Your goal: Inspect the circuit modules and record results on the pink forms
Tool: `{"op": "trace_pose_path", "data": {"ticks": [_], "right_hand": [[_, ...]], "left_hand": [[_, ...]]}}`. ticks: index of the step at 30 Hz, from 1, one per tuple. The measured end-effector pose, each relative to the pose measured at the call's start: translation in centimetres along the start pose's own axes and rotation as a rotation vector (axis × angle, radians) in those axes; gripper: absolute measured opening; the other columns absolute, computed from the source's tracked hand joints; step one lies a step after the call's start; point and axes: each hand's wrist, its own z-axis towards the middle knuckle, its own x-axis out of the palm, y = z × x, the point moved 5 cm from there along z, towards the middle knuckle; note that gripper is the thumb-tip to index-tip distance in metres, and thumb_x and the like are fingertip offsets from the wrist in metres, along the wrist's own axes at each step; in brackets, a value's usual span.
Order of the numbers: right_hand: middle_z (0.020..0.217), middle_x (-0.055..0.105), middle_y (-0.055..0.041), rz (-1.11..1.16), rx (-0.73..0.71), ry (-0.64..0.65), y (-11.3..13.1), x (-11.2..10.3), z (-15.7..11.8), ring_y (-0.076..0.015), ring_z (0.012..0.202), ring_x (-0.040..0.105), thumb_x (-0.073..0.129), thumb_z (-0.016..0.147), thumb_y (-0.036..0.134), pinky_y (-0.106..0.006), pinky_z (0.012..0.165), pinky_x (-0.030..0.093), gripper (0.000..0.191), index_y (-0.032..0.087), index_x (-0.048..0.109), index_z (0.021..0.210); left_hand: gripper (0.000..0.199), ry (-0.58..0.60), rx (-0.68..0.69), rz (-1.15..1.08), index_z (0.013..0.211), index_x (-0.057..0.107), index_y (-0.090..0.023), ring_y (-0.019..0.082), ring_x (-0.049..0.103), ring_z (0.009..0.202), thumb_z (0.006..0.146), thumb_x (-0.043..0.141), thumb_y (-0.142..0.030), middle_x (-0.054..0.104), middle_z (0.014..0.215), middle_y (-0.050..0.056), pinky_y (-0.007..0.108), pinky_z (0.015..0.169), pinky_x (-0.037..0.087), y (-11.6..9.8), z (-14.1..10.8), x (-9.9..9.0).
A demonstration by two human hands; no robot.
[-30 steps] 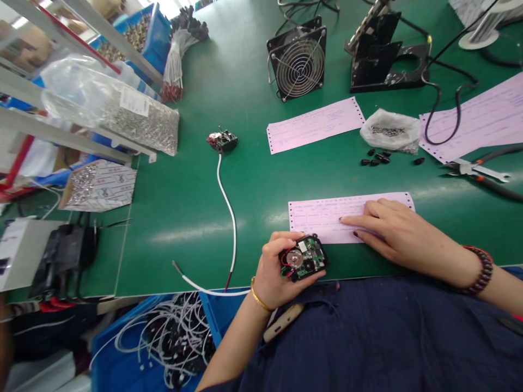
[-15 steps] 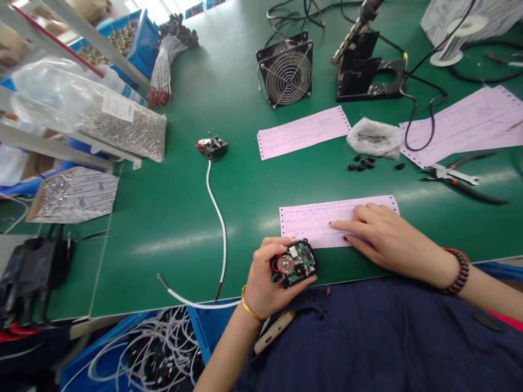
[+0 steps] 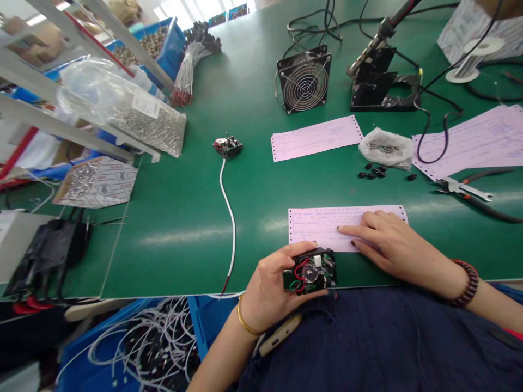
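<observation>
My left hand point(image 3: 272, 280) grips a small circuit board assembly in a black housing point(image 3: 327, 267) by its sides at the table's front edge. A round metal part and red and green wires show on its tilted face. Part of a white cable point(image 3: 223, 295) shows at the table edge beside that wrist. On a pink printed slip with punched edges point(image 3: 312, 231) rests my right hand point(image 3: 392, 247). Its index finger is stretched out onto the print, its thumb is apart, and it holds nothing. A similar assembly point(image 3: 229, 146) with a white cable point(image 3: 229, 207) lies farther back.
Behind stand a black fan point(image 3: 305, 81) and a soldering iron stand point(image 3: 373, 92). Cutting pliers point(image 3: 469, 188), a bag of small metal parts point(image 3: 384, 147) and pink sheets point(image 3: 474, 136) lie right. A parts box point(image 3: 110, 182) sits left; a blue bin of cabled parts point(image 3: 85, 359) is below.
My left hand has tilted the circuit board assembly and shifted it slightly right. The loose white cable end by that wrist has dropped from the tabletop. My right hand stays on the slip; the view has shifted.
</observation>
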Motion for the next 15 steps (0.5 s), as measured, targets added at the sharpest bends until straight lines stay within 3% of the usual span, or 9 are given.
{"op": "trace_pose_path", "data": {"ticks": [3, 7, 11, 15], "right_hand": [[0.091, 0.056, -0.0064, -0.004, -0.009, -0.002, -0.1, 0.0, -0.1, -0.023, 0.084, 0.053, 0.05, 0.105, 0.028, -0.036, 0.075, 0.039, 0.033, 0.023, 0.067, 0.133], [0.091, 0.057, -0.0069, -0.003, -0.022, -0.014, -0.2, -0.1, -0.1, -0.0232, 0.085, 0.053, 0.049, 0.105, 0.029, -0.036, 0.075, 0.04, 0.033, 0.022, 0.068, 0.132], [0.093, 0.058, -0.0074, -0.004, -0.018, -0.003, -0.3, 0.0, 0.0, -0.0235, 0.086, 0.054, 0.05, 0.105, 0.03, -0.037, 0.076, 0.042, 0.034, 0.023, 0.067, 0.133], [0.094, 0.059, -0.0081, -0.016, -0.01, -0.002, -0.3, 0.0, 0.0, -0.0233, 0.087, 0.055, 0.048, 0.106, 0.03, -0.037, 0.077, 0.044, 0.035, 0.022, 0.067, 0.134]], "left_hand": [[0.047, -0.002, -0.028, 0.015, 0.095, 0.045, -0.024, 0.024, 0.075, 0.11, 0.079, 0.087, -0.037, 0.072, 0.125, 0.015, 0.041, 0.094, 0.065, -0.2, 0.3, -0.2], [0.039, 0.052, 0.045, 0.159, 0.079, 0.049, -0.02, 0.025, 0.073, 0.11, 0.086, 0.077, -0.047, 0.068, 0.128, 0.017, 0.041, 0.089, 0.066, -1.0, 0.5, -0.3], [0.032, 0.152, 0.155, 0.426, 0.079, 0.055, -0.017, 0.025, 0.07, 0.111, 0.095, 0.068, -0.042, 0.062, 0.131, 0.017, 0.04, 0.09, 0.064, -2.0, 0.8, 0.0], [0.008, 0.217, 0.251, 0.62, 0.1, 0.062, -0.021, 0.025, 0.066, 0.113, 0.098, 0.066, -0.028, 0.058, 0.134, 0.016, 0.04, 0.089, 0.063, -2.7, 0.8, 0.4]]}}
